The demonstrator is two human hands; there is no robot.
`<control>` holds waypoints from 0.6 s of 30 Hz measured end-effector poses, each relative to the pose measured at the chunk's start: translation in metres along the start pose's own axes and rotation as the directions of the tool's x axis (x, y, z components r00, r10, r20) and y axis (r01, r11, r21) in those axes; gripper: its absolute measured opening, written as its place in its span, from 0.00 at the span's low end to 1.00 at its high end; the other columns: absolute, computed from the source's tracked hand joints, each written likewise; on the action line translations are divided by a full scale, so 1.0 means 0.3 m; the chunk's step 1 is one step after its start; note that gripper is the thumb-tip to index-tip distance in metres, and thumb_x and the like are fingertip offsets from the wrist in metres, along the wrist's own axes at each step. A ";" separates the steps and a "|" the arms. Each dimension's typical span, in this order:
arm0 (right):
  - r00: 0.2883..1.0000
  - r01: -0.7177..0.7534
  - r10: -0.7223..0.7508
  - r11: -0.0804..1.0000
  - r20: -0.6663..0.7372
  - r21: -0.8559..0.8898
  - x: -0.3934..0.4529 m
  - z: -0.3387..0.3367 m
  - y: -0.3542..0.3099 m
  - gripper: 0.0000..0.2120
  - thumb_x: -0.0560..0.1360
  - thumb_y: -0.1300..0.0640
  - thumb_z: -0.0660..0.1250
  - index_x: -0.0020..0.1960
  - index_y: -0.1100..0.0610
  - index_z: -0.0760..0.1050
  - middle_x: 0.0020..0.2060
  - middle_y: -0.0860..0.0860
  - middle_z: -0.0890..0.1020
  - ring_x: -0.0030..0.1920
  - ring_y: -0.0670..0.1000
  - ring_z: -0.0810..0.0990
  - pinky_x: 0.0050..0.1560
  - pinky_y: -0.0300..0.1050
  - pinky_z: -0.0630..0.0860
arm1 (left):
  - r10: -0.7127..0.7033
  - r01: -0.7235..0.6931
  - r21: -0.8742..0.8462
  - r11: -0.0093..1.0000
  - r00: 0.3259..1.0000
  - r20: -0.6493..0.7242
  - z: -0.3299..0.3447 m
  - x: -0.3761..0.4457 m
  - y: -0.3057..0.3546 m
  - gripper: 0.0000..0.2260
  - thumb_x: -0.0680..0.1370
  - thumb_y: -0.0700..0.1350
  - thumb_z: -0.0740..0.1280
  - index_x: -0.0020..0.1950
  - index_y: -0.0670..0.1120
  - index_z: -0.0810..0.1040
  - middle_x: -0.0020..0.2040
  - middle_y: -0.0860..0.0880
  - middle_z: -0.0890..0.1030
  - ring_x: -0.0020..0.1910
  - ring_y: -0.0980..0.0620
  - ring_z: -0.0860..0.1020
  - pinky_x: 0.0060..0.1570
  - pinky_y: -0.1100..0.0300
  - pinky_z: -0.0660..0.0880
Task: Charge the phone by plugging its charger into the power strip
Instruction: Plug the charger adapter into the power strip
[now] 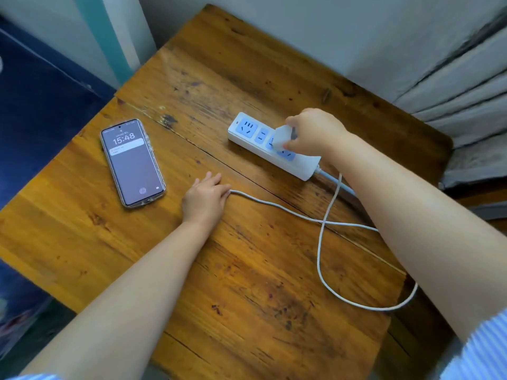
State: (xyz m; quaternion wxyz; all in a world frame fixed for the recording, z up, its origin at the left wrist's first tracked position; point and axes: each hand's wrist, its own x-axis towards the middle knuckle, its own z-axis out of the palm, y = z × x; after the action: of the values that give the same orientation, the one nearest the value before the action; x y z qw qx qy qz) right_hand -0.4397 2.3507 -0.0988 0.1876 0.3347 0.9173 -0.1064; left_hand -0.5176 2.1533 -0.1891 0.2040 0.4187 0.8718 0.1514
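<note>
A phone [133,162] with its lock screen lit lies face up at the left of the wooden table [247,283]. A white power strip [248,139] with blue sockets lies at the back. My right hand [315,133] grips the white charger plug [282,137] and holds it on a middle socket of the strip. The white charging cable [321,253] loops across the table to my left hand [204,197], which rests on the table over the cable's free end, just right of the phone. The cable's connector is hidden under that hand.
The strip's grey cord [336,181] runs off to the right under my right forearm. A wall stands behind the table, with stacked grey slabs [466,86] at the right. Dark blue fabric [41,105] lies to the left of the table.
</note>
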 end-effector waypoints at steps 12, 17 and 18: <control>0.986 -0.146 0.141 0.988 0.092 0.047 0.048 -0.037 -0.083 0.14 0.71 0.58 0.65 0.29 0.59 0.67 0.25 0.51 0.68 0.26 0.48 0.66 0.24 0.39 0.61 | 0.003 -0.002 -0.012 1.000 1.000 0.020 -0.011 0.014 -0.039 0.13 0.78 0.46 0.61 0.61 0.46 0.77 0.69 0.49 0.72 0.71 0.50 0.66 0.70 0.55 0.64; 0.994 -0.094 0.094 0.996 0.054 -0.013 0.073 -0.045 -0.146 0.15 0.70 0.61 0.63 0.27 0.59 0.65 0.25 0.51 0.67 0.25 0.48 0.65 0.23 0.39 0.60 | 0.066 -0.064 -0.034 0.997 0.996 0.057 -0.036 0.011 -0.055 0.13 0.79 0.43 0.61 0.61 0.45 0.76 0.69 0.49 0.72 0.71 0.51 0.66 0.71 0.57 0.61; 0.995 -0.080 0.081 0.996 0.053 -0.037 0.074 -0.039 -0.156 0.13 0.70 0.61 0.64 0.29 0.60 0.66 0.25 0.51 0.67 0.25 0.48 0.65 0.23 0.39 0.60 | 0.089 -0.087 -0.032 0.996 0.994 0.066 -0.044 0.013 -0.065 0.12 0.78 0.42 0.61 0.61 0.45 0.77 0.69 0.48 0.72 0.71 0.52 0.66 0.70 0.57 0.62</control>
State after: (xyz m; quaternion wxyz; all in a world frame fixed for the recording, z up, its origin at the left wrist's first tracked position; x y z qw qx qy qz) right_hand -0.4892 2.3319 -0.0942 0.2223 0.3650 0.8994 -0.0918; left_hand -0.5391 2.1435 -0.1870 0.2322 0.4585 0.8430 0.1587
